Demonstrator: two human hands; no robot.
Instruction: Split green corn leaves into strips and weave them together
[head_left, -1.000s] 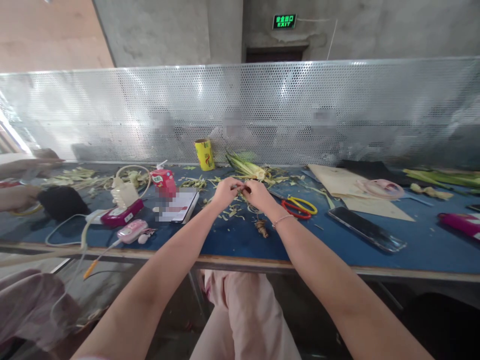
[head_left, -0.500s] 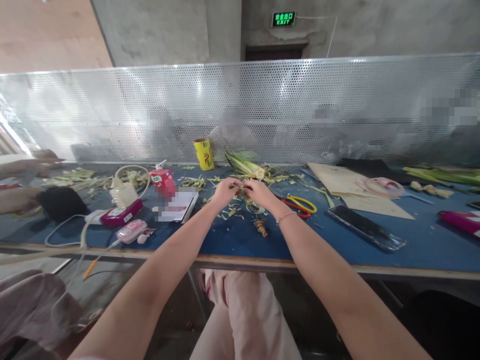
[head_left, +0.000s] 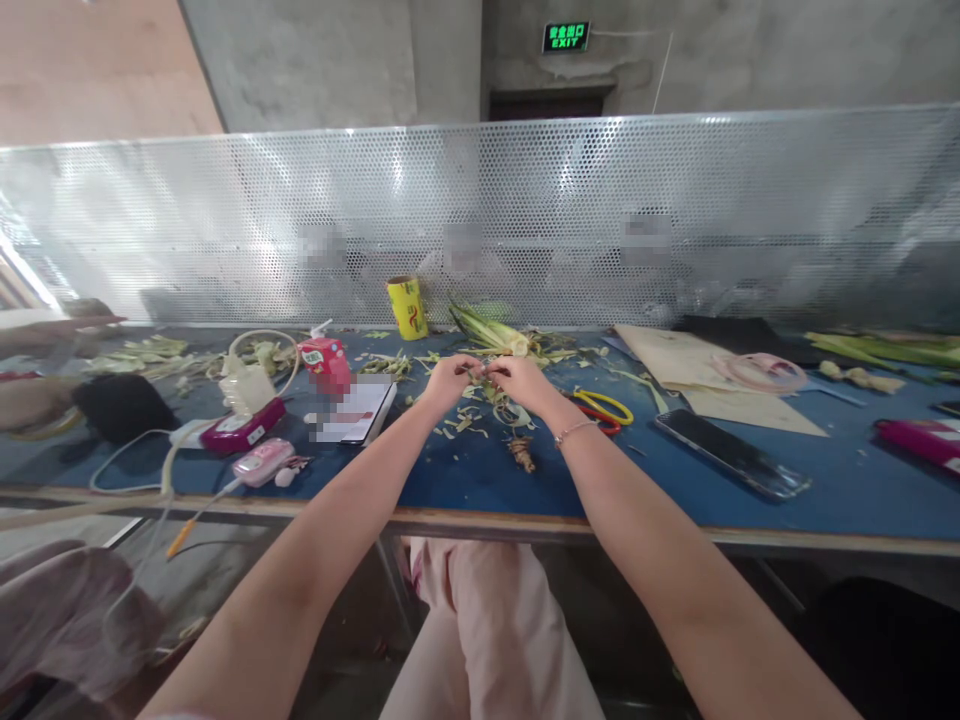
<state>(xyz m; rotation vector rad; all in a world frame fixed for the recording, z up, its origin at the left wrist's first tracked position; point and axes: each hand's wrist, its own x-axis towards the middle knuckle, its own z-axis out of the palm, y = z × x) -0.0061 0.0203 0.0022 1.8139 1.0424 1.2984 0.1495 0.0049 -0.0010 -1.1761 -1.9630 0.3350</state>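
Note:
My left hand (head_left: 451, 382) and my right hand (head_left: 521, 382) meet over the blue table, fingertips almost touching. Both are closed in a pinch, and whatever small thing lies between the fingers is too small to make out. Pale green plant scraps (head_left: 466, 418) are scattered beneath them. Just behind the hands lies a cut green stalk (head_left: 495, 337) with a pale end. A brown, knobbly root-like piece (head_left: 521, 454) sits in front of my right hand. Beside my right wrist are scissors (head_left: 604, 410) with red and yellow handles.
A phone (head_left: 731, 455) lies to the right, near brown paper (head_left: 682, 365). Left are a lit phone (head_left: 364, 415), a red carton (head_left: 325, 365), a yellow roll (head_left: 407, 308) and cables. A perforated metal screen (head_left: 480, 190) stands behind. A co-worker's hand (head_left: 37, 400) shows far left.
My fingers have shifted slightly at the same spot, both hands still pinched together. The co-worker's hand at the far left has moved a little. The things on the table lie as before.

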